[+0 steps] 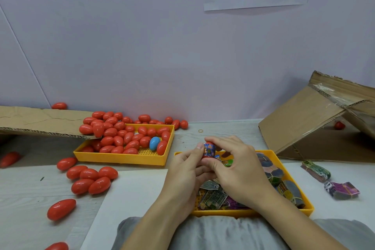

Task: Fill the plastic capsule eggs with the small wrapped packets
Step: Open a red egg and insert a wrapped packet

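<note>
Both hands meet above the near yellow tray (292, 209), which holds several small wrapped packets (213, 199). My left hand (184, 170) grips the lower half of a red capsule egg (208, 155). A blue printed packet (209, 149) sticks out of the egg's open top. My right hand (237, 166) curls over the egg, its fingertips pinching the packet and the red piece at the top. Whether that red piece is the egg's cap is hidden by the fingers.
A second yellow tray (121, 158) at the left holds several red eggs and one blue egg (154, 143). More red eggs (91, 178) lie loose on the table. Cardboard flaps (40, 121) and a tilted cardboard box (316, 117) flank the work area. Two packet bundles (341, 188) lie at right.
</note>
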{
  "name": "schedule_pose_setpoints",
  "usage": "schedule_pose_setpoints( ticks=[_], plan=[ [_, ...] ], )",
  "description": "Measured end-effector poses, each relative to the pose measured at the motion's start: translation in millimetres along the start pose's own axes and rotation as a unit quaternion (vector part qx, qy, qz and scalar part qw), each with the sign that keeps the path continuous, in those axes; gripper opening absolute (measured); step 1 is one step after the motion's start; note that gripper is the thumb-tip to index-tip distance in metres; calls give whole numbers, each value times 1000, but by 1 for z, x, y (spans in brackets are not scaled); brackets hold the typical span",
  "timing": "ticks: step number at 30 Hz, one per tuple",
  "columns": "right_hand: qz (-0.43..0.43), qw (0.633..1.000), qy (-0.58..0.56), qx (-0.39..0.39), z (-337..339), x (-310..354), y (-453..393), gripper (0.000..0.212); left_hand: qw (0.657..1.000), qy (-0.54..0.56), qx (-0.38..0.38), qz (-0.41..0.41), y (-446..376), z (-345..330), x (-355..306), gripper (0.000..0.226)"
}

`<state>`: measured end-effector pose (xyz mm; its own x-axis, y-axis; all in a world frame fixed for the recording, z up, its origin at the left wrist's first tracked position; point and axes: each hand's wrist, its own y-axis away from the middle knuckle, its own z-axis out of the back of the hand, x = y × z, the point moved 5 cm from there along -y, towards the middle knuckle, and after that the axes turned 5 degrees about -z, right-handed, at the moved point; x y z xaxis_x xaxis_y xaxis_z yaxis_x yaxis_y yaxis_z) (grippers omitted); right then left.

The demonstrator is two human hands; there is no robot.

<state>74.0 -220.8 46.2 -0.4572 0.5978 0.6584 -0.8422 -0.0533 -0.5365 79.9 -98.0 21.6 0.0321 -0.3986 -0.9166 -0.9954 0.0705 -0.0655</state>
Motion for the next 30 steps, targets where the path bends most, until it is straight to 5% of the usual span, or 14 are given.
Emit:
schedule_pose_setpoints(
  ticks=[7,17,22,30],
  plan=[
    [-10,1000,-6,6,0,1,0,42,1000,25,0,7,-1,-1,1,37],
    [-94,982,-140,81,-5,-12,-1,43,997,76,-29,-3,-2,5,1,9],
    [-101,979,-157,85,-7,-13,-1,45,996,80,-29,-17,-3,6,1,17],
    [-97,980,-161,71,-9,-18,0,40,983,-53,-121,-125,-2,19,-4,13]
  ],
)
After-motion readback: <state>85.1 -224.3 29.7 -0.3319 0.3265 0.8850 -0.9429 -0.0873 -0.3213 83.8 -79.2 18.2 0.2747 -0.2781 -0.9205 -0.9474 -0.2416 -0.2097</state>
